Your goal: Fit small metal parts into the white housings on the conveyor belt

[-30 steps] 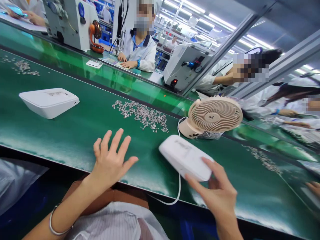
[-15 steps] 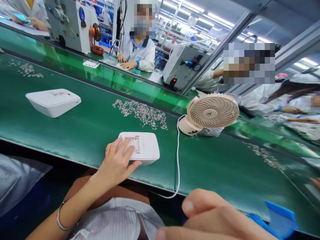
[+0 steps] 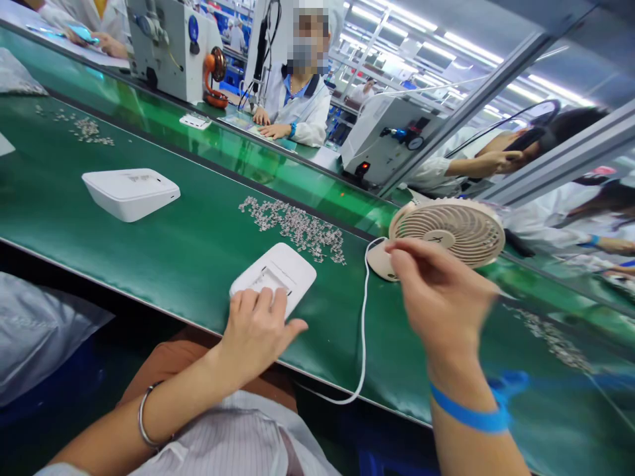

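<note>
Head | white case [image 3: 278,274] under L hand [image 3: 258,330] | R hand [image 3: 439,301] raised, apart

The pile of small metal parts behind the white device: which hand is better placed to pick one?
Probably the right hand: it is raised, free, near the pile of small parts. The left hand rests on the white device.

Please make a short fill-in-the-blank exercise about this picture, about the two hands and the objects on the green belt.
1. The left hand rests on a white ____ device.
2. The right hand is raised in front of the small beige ____.
3. A pile of tiny parts lies on the ____ belt.
4. The right wrist wears a ____ band.

Missing words: plastic; fan; green; blue
</note>
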A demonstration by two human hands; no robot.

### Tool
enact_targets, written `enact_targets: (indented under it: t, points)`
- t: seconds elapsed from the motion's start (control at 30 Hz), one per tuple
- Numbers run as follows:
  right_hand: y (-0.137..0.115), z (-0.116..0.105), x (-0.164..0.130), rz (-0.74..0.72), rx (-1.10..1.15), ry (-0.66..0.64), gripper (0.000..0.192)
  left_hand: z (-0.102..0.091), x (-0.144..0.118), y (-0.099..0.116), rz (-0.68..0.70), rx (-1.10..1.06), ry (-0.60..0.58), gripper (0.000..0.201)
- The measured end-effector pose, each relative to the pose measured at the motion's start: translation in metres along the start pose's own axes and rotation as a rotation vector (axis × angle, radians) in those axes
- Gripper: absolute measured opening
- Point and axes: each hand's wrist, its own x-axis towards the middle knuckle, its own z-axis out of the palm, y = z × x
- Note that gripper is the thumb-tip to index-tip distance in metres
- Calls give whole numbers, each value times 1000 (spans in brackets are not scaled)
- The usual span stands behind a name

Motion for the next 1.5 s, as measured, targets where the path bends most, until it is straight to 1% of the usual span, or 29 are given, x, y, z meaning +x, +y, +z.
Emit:
enact_targets:
  t: [0.03, 0.07, 0.1, 0.13, 0.2, 0.23, 0.3, 0.33, 0.4, 0.5, 0.6, 0.67, 0.73, 0.8, 0.9, 0.97, 1.07, 1.2, 1.3, 1.4, 1.5]
  points:
    - [18, 11, 12, 49, 22, -18, 24, -3, 0, 3, 23, -115, -37, 43]
    - [37, 22, 22, 137, 13, -73, 24, -6, 0, 3, 54, -227, -68, 46]
    - [55, 32, 28, 209, -27, -152, 23, -9, 0, 2, 86, -304, -82, 46]
    - [72, 42, 31, 250, -81, -185, 22, -11, -1, -1, 114, -333, -89, 44]
    - [97, 57, 29, 267, -160, -222, 23, -13, -2, -10, 148, -284, -118, 38]
    - [104, 63, 26, 260, -187, -219, 22, -12, -3, -14, 160, -243, -144, 37]
    - [112, 71, 21, 237, -210, -206, 20, -9, -3, -19, 190, -178, -205, 36]
    - [113, 73, 19, 224, -213, -201, 19, -7, -3, -19, 205, -145, -203, 35]
    - [112, 75, 18, 202, -214, -200, 17, -2, -3, -12, 211, -49, -125, 31]
    - [110, 73, 18, 198, -208, -192, 17, 2, -2, 4, 162, 174, -5, 29]
    - [105, 69, 15, 212, -137, -153, 19, 3, -1, 16, 158, 298, 14, 35]
    - [97, 67, 11, 205, -19, -117, 20, 1, 0, 17, 174, 311, 20, 36]
    - [86, 65, 6, 169, 100, -118, 21, -1, 0, 17, 180, 322, 22, 35]
    - [74, 65, 0, 110, 173, -176, 22, -2, 0, 17, 182, 347, 12, 35]
    - [58, 65, -8, 46, 282, -295, 20, -1, 1, 19, 177, 395, -36, 36]
    - [50, 66, -12, 39, 366, -352, 17, 1, 3, 21, 173, 421, -50, 36]
    - [44, 65, -15, 41, 462, -380, 12, 7, 8, 25, 165, 440, -18, 39]
    - [44, 64, -16, 51, 503, -370, 9, 13, 19, 31, 154, 403, 0, 38]
    - [45, 64, -15, 68, 509, -389, 10, 16, 25, 34, 148, 367, 9, 36]
    - [44, 63, -15, 70, 503, -398, 12, 20, 23, 36, 154, 345, 44, 32]
    - [38, 63, -15, 30, 488, -390, 12, 24, 18, 36, 145, 305, 54, 28]
